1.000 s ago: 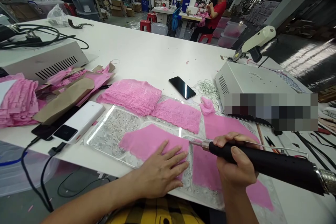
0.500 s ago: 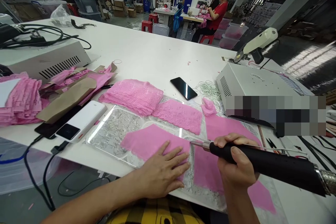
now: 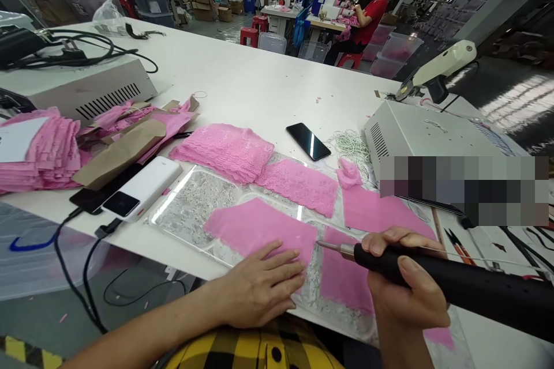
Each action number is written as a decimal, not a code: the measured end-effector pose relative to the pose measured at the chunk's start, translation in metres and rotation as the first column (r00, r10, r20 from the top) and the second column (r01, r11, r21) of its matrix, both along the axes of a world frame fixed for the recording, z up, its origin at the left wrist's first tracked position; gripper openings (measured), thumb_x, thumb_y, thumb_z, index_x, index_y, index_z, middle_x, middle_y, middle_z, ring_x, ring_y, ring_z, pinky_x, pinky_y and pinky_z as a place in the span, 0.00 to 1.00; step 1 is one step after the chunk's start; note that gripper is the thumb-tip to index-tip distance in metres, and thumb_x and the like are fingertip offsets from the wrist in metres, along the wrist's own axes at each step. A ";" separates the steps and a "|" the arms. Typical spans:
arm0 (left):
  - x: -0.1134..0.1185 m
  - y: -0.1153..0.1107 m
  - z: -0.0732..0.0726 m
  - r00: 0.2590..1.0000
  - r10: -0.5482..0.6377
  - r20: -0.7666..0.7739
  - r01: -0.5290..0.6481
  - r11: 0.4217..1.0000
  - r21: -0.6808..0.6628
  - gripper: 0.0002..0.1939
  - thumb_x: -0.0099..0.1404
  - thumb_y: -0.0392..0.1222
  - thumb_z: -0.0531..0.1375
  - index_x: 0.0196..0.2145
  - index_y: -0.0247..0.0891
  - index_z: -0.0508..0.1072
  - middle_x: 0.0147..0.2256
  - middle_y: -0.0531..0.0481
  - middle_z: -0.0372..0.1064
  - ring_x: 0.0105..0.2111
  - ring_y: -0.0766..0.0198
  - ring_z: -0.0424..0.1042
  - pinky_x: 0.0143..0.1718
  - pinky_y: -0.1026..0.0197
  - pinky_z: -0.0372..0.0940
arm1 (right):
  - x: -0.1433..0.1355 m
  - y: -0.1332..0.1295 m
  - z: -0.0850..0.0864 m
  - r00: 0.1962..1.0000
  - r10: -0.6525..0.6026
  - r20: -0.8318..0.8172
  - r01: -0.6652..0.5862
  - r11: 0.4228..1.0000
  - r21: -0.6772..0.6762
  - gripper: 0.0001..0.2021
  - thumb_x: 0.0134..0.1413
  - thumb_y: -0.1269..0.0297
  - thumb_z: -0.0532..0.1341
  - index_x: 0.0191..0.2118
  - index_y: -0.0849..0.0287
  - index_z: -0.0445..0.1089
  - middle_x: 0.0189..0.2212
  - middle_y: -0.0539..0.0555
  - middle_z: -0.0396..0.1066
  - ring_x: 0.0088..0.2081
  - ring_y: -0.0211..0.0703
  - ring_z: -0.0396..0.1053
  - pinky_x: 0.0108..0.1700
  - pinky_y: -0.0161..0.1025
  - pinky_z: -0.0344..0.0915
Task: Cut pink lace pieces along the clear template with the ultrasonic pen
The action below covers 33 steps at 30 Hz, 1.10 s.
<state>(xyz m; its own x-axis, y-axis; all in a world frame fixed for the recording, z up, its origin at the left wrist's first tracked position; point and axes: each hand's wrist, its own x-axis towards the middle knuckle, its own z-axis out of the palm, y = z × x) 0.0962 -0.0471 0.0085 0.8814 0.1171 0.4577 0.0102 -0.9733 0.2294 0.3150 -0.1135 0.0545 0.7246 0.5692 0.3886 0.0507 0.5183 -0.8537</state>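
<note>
My left hand point(image 3: 266, 285) lies flat with its fingers outstretched on the lower part of a pink cut fabric piece point(image 3: 255, 222). Under the cloth is a clear, speckled plastic sheet point(image 3: 194, 196). My right hand point(image 3: 407, 294) is wrapped around a thick black-handled tool with a thin metal tip point(image 3: 467, 282). That tip points left at the right edge of the fabric; whether it touches cannot be seen. Below the tool lies a second pink piece point(image 3: 341, 271). Beyond both hands are a pink lace piece point(image 3: 298, 184) and a lace stack point(image 3: 225, 150).
A phone point(image 3: 308, 141) and a heap of pale cord point(image 3: 350, 147) lie farther back. On the left are a white power bank point(image 3: 149, 187) with cables and pink bundles point(image 3: 38, 155). A grey box point(image 3: 428, 132) stands right. One person in red point(image 3: 372, 20) sits at a sewing machine.
The tool tip has moved slightly down along the fabric's right edge. My left hand has drawn back a little toward me and left on the cloth. The whole view has shifted slightly.
</note>
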 end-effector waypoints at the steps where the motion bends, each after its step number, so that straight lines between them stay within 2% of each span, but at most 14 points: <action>1: 0.000 0.000 -0.001 1.000 -0.001 0.001 0.001 1.000 0.000 0.19 0.70 0.45 0.55 0.54 0.33 0.69 0.55 0.46 0.70 0.60 0.57 0.63 0.68 0.51 0.45 | 0.000 -0.001 0.000 1.000 0.009 0.004 -0.009 1.000 -0.004 0.07 0.39 0.69 0.56 0.31 0.58 0.66 0.28 0.49 0.65 0.21 0.37 0.64 0.25 0.41 0.64; 16: -0.001 -0.001 -0.006 1.000 -0.017 0.005 0.017 1.000 0.011 0.18 0.70 0.46 0.56 0.53 0.35 0.70 0.55 0.49 0.70 0.61 0.57 0.61 0.69 0.50 0.41 | -0.007 -0.003 -0.001 0.997 0.080 0.022 -0.080 0.997 -0.006 0.06 0.43 0.69 0.57 0.32 0.58 0.66 0.29 0.49 0.66 0.23 0.36 0.65 0.25 0.41 0.66; 24: -0.003 -0.002 -0.004 0.999 -0.039 0.011 0.039 0.999 0.009 0.18 0.70 0.45 0.56 0.53 0.34 0.70 0.55 0.45 0.70 0.62 0.57 0.60 0.68 0.49 0.45 | -0.008 -0.002 0.000 0.994 0.091 0.056 -0.091 0.996 0.001 0.07 0.43 0.70 0.57 0.32 0.58 0.66 0.28 0.49 0.66 0.22 0.37 0.65 0.25 0.41 0.66; 33: -0.008 -0.005 -0.001 0.997 -0.071 0.013 0.071 0.997 0.015 0.16 0.69 0.44 0.56 0.51 0.33 0.71 0.53 0.45 0.71 0.60 0.59 0.63 0.67 0.53 0.49 | -0.017 -0.024 0.004 0.986 0.166 -0.001 -0.166 0.984 -0.066 0.06 0.45 0.68 0.57 0.33 0.58 0.66 0.29 0.49 0.64 0.23 0.36 0.63 0.25 0.41 0.65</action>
<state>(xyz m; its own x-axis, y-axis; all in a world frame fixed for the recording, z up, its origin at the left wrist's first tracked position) 0.0878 -0.0526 0.0076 0.8809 0.0477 0.4708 -0.0619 -0.9747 0.2146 0.2981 -0.1376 0.0588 0.6162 0.7056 0.3499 -0.0273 0.4631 -0.8859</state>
